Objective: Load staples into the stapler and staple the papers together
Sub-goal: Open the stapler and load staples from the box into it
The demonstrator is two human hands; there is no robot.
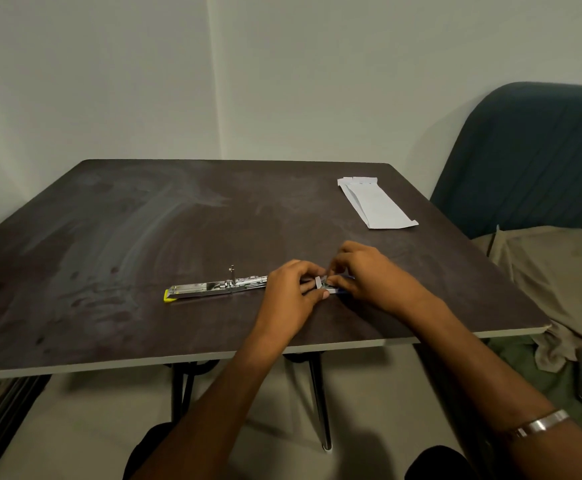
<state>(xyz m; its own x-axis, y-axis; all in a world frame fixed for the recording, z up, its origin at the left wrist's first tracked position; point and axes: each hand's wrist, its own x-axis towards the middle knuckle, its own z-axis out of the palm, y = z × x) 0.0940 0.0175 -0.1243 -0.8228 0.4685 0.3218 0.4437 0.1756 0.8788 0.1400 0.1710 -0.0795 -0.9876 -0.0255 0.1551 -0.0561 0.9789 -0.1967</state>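
The stapler [213, 288] lies opened flat on the dark table [144, 220], near the front edge and a little left of centre. Its chrome channel runs left to right, with a yellow tip at the left end and a small upright metal pin near the middle. Its right end is covered by the person's hands.

The left hand [291, 292] rests on the table over the right end of the stapler, fingers curled inward, with the thumb and fingertips closing on a small white and blue item, apparently the staple box [331, 289] (too small and too covered to confirm). The right hand [365, 271] meets it from the right side, fingers likewise curled, fingertips pinching at the same small item and a pale flap standing up from it. The two hands touch or nearly touch at the fingertips; whether either also holds the stapler itself cannot be told.

The papers [374, 202] lie folded in a long white strip at the far right of the table, well apart from the hands and the stapler.

A metal bracelet [539, 424] sits on the right forearm. A dark green upholstered seat [532, 157] stands beyond the right table edge, with an olive cloth [559, 271] heaped on it.
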